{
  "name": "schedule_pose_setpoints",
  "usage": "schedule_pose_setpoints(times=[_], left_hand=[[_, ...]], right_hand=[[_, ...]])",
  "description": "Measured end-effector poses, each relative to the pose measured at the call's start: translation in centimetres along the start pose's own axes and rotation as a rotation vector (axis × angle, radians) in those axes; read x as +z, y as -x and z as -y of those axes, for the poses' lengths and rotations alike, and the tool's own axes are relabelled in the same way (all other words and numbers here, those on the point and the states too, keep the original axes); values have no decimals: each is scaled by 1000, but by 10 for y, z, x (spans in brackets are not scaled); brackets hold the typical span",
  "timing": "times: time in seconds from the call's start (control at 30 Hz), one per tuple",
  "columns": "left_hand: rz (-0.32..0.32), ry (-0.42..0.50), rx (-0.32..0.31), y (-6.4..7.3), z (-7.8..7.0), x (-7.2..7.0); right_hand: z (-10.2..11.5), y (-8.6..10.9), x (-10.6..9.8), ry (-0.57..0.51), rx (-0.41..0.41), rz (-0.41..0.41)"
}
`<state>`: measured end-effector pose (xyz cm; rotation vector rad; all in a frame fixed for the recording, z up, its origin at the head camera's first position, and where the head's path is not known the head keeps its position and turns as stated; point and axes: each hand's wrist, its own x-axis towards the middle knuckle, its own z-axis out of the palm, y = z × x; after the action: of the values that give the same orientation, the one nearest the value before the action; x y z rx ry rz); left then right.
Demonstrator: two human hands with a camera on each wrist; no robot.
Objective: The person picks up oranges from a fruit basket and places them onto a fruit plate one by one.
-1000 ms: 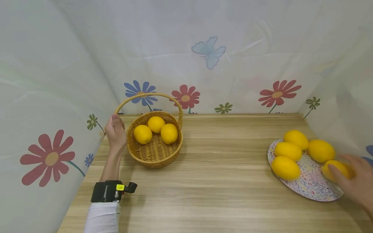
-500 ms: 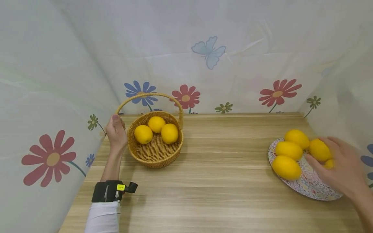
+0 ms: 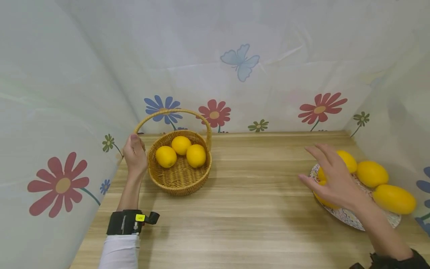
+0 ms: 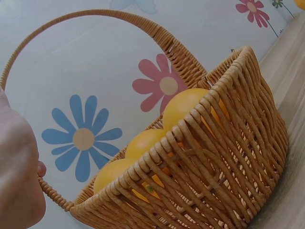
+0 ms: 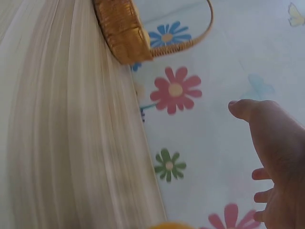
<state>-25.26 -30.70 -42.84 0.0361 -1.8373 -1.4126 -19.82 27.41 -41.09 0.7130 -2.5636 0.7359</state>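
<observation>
"What is the head view showing?"

"The wicker basket (image 3: 179, 188) is standing at the far left of the wooden table (image 3: 248, 213), with three lemons (image 3: 181, 145) bunching toward its far side. The left hand (image 3: 136, 155) is gripping the left side of the basket's arched handle (image 3: 174, 111)."

"And the right hand (image 3: 336, 183)?"

"It is hanging over the left part of the patterned plate (image 3: 346, 216) at the right, its fingers standing wide apart and partly covering three of the five lemons (image 3: 372, 173) there. The near right lemon (image 3: 394, 199) is jutting past the rim."

"What is the left wrist view adding?"

"The left hand is showing only in part beside the handle, and the three lemons are peeking above the basket's woven rim."

"And the right wrist view?"

"The right hand is holding its thumb well away from the fingers before the flowered wall (image 5: 214, 143). The basket is appearing beyond, and a sliver of yellow (image 5: 171, 226) is showing at the near edge, too little for naming."
</observation>
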Motion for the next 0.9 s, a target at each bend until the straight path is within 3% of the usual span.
schedule_pose_setpoints(times=[0.17, 0.23, 0.67, 0.9], left_hand=[[0, -6, 0, 0, 4, 0], [-3, -14, 0, -2, 13, 0], [4, -19, -5, -4, 19, 0], [4, -44, -15, -4, 22, -3]], right_hand=[[24, -24, 12, -10, 18, 133], [34, -34, 19, -2, 1, 168], [102, -85, 73, -26, -257, 306], [140, -111, 101, -22, -380, 432]])
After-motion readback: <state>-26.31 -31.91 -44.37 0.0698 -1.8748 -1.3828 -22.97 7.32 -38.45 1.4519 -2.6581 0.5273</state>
